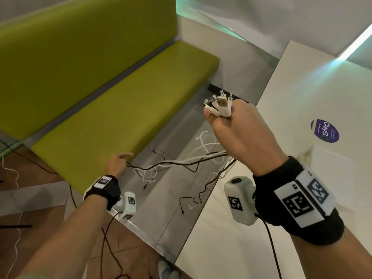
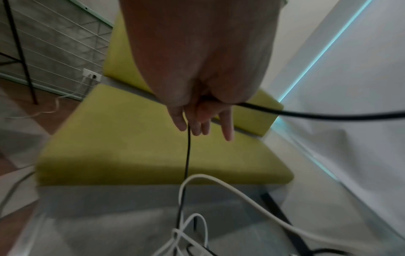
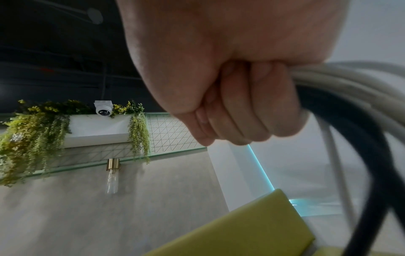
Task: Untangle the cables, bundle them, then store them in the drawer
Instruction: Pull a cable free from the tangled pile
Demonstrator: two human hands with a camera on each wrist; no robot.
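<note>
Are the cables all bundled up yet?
Not yet. The right hand grips the plugs, but the cables hang loose and crossed.

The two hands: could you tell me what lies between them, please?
In the head view, black and white cables stretch from the right hand, which grips their plug ends, to the left hand, which holds a black cable.

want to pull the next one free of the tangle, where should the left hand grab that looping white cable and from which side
Probably on the top of the arch of the white cable, coming from above. There it stands clear of the knot of crossed strands lower down, so fingers can close round one strand alone. The left hand already holds the black cable, so it would have to let go first, while the right hand holds the plug ends.
</note>
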